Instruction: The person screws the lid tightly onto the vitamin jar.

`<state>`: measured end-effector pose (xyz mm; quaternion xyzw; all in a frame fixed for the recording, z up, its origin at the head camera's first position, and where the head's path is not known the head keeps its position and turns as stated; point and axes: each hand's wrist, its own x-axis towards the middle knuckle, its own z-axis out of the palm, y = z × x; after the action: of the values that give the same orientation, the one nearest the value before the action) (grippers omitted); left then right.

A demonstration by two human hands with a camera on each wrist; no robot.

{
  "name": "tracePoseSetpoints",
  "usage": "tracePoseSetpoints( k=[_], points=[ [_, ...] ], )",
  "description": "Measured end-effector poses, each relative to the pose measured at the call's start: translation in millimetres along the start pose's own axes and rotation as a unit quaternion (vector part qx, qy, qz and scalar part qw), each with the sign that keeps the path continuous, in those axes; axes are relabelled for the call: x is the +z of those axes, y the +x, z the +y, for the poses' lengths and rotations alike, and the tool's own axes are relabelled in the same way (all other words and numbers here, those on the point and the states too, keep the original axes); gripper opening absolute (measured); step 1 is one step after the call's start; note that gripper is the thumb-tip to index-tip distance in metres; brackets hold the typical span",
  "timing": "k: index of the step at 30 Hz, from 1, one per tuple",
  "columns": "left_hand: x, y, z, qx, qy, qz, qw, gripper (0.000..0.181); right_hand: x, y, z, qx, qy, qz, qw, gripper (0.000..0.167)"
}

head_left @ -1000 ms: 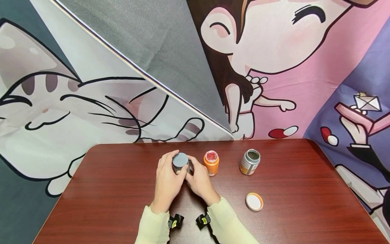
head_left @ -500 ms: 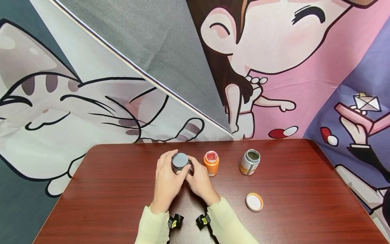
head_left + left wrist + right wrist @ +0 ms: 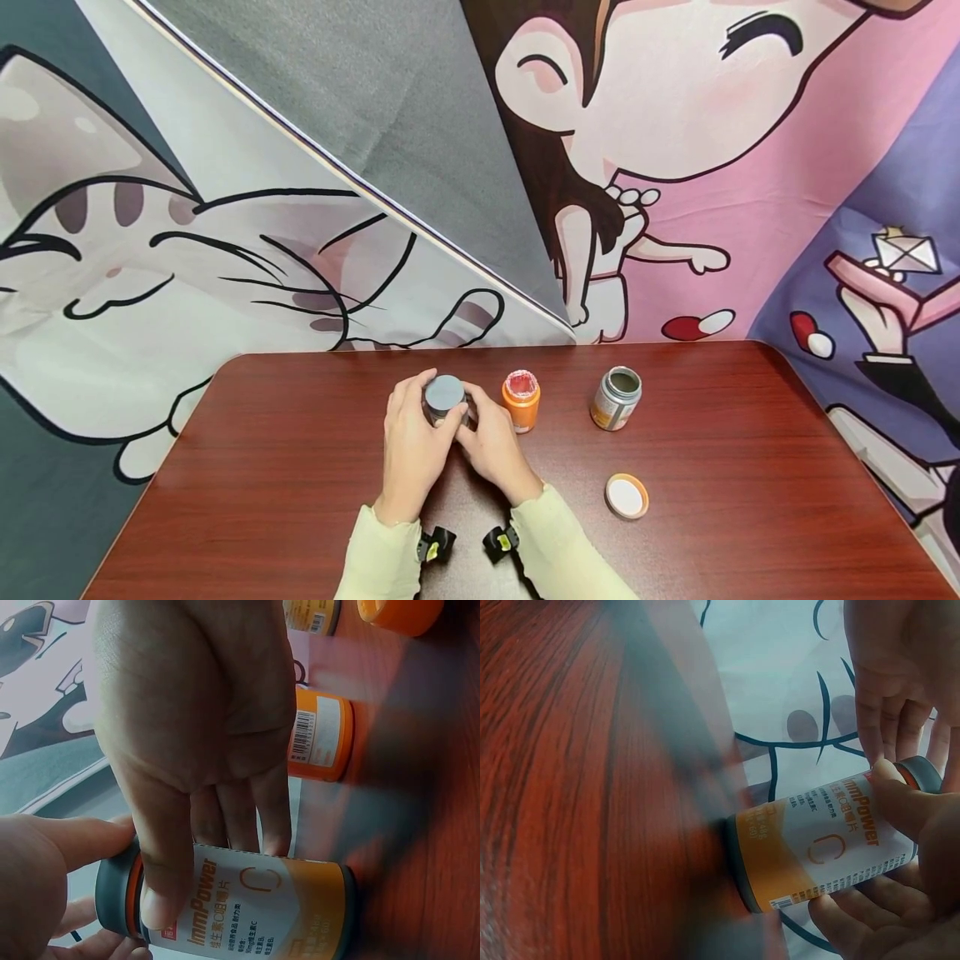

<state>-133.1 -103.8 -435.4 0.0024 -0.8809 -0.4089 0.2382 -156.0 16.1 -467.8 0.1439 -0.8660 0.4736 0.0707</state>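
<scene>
One ImmPower bottle (image 3: 810,847) was held | left hand (image 3: 417,437) gripped grey lid (image 3: 445,392) | right hand (image 3: 495,442) gripped body (image 3: 244,907) | orange bottle (image 3: 521,407) stood beside

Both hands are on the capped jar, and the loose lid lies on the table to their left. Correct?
Left is wrong: the loose lid lies on the table to the right of the left hand and right hand, as the head view shows. Both are indeed on the capped jar.
</scene>
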Motion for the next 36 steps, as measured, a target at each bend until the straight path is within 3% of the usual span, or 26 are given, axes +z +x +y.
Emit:
tracePoseSetpoints(
  k=[13,18,27,36],
  points=[
    [-1.3,1.9,-4.2,0.033,-0.001,-0.035,0.9988,0.052,0.2,-0.7,1.1,-0.017,0.004,0.012,0.9998,0.042],
    [-0.9,1.4,-4.0,0.033,-0.001,-0.027,0.9991,0.056,0.2,-0.5,0.8,-0.016,0.002,0.014,0.9998,0.041],
    [1.3,-0.4,-1.1,0.018,-0.001,0.018,0.9997,0.061,0.5,0.1,0.9,-0.004,-0.003,0.001,1.0,0.042],
    [0.9,-1.1,0.5,0.0,-0.002,0.007,1.0,0.059,-0.1,-0.4,0.4,0.004,0.004,-0.007,1.0,0.046]
  ],
)
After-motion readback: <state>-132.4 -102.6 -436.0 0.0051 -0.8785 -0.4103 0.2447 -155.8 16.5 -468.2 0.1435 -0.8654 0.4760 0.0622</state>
